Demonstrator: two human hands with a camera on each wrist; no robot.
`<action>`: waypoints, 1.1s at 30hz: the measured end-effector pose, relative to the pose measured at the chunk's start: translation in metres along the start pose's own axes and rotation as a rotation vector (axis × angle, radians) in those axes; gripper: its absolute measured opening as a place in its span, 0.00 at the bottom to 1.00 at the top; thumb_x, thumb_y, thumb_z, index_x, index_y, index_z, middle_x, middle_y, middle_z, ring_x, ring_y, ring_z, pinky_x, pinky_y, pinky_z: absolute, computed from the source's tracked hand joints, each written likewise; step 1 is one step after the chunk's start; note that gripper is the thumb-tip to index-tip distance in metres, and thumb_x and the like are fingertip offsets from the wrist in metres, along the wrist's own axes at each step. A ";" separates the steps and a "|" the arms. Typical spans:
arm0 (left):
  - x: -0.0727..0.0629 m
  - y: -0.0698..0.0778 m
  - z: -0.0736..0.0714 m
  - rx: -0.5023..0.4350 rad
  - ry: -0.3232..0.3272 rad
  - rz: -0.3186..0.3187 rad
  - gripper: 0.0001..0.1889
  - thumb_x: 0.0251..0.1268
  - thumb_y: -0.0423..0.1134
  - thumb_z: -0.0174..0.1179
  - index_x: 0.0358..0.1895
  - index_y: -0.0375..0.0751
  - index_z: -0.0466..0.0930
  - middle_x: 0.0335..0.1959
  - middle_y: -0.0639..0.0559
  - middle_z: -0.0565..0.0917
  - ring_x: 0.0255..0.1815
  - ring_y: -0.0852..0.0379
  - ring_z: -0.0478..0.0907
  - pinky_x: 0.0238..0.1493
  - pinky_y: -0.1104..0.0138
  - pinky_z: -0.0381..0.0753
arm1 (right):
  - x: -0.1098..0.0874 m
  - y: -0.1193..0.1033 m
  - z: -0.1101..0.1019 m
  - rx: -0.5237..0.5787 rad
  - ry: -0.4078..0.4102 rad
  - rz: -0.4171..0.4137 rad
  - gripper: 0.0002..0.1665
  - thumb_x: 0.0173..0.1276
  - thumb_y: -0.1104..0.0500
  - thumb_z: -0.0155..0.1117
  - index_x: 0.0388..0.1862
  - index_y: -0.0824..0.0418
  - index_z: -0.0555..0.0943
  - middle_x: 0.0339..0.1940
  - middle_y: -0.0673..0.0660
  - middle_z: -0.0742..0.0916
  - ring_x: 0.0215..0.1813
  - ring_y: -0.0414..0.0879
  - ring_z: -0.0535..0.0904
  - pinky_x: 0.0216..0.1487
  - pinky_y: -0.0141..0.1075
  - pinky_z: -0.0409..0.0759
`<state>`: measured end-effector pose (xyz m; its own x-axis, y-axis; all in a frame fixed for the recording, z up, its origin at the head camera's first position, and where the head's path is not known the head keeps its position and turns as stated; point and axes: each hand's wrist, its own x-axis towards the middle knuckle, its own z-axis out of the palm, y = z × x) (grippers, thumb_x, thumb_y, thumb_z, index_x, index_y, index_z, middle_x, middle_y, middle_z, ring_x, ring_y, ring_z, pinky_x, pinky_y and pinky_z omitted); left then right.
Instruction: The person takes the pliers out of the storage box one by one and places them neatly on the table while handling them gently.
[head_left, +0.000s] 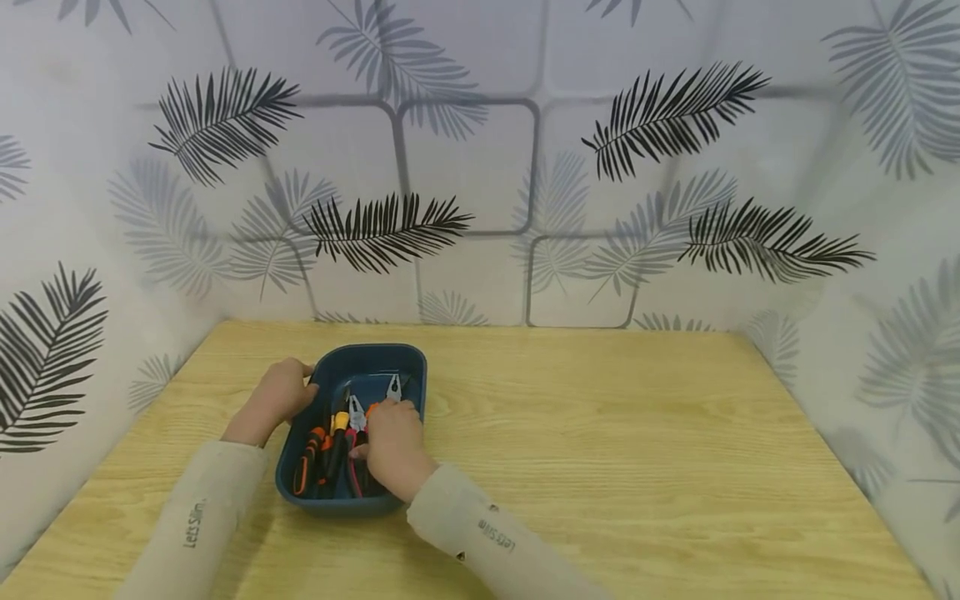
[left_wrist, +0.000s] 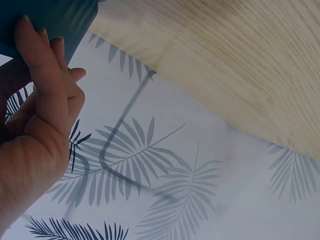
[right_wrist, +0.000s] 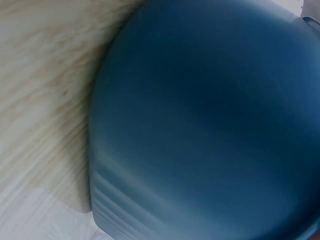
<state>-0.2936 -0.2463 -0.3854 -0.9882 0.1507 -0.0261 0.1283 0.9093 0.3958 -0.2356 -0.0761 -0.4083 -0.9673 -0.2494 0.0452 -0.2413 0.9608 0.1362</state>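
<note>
A dark blue plastic bin (head_left: 352, 506) stands on the table, left of centre. My left hand (head_left: 279, 392) holds its left rim; in the left wrist view that hand's fingers lie against the bin's outer wall (left_wrist: 80, 30). Inside, my right hand (head_left: 396, 442) grips pliers (head_left: 394, 387) with metal jaws showing beyond the fingers; their handles are mostly hidden under the hand. To its left lie a second pair of pliers (head_left: 357, 413) with red handles, a yellow-and-black handled tool (head_left: 339, 437) and an orange-and-black handled tool (head_left: 306, 467). Only the bin's outside fills the right wrist view.
The light wood table (head_left: 637, 450) stretches to the right of the bin. Behind it and at both sides hangs a pale cloth (head_left: 480, 183) with a leaf print. Toward the back of the bin, its bare floor (head_left: 367, 385) shows.
</note>
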 end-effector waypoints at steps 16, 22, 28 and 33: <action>0.000 -0.001 0.003 -0.003 0.024 0.016 0.22 0.63 0.28 0.52 0.56 0.13 0.70 0.38 0.20 0.80 0.11 0.51 0.79 0.25 0.61 0.81 | 0.003 0.000 -0.001 0.207 -0.018 0.005 0.43 0.55 0.34 0.67 0.54 0.68 0.77 0.42 0.59 0.81 0.38 0.49 0.81 0.30 0.32 0.81; 0.000 0.002 0.002 0.015 0.028 0.005 0.22 0.63 0.29 0.52 0.56 0.13 0.70 0.40 0.21 0.80 0.12 0.52 0.79 0.24 0.62 0.81 | 0.007 0.000 0.001 0.227 -0.004 0.049 0.48 0.51 0.34 0.71 0.61 0.68 0.76 0.48 0.60 0.83 0.39 0.49 0.82 0.33 0.33 0.82; -0.002 0.001 0.003 -0.001 0.029 -0.004 0.22 0.63 0.28 0.52 0.57 0.13 0.69 0.43 0.20 0.79 0.11 0.53 0.78 0.19 0.65 0.78 | 0.008 -0.003 0.005 0.296 -0.005 0.087 0.53 0.49 0.33 0.72 0.64 0.68 0.73 0.44 0.61 0.83 0.40 0.49 0.81 0.35 0.34 0.82; -0.003 0.001 0.002 0.008 0.039 -0.009 0.22 0.63 0.29 0.52 0.57 0.14 0.70 0.43 0.21 0.79 0.11 0.53 0.77 0.19 0.66 0.77 | 0.008 -0.005 0.005 0.297 0.034 0.107 0.54 0.47 0.31 0.72 0.62 0.68 0.74 0.39 0.61 0.83 0.37 0.48 0.81 0.34 0.33 0.82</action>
<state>-0.2906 -0.2451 -0.3868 -0.9919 0.1270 0.0065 0.1195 0.9136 0.3888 -0.2421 -0.0821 -0.4139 -0.9865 -0.1442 0.0774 -0.1554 0.9738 -0.1659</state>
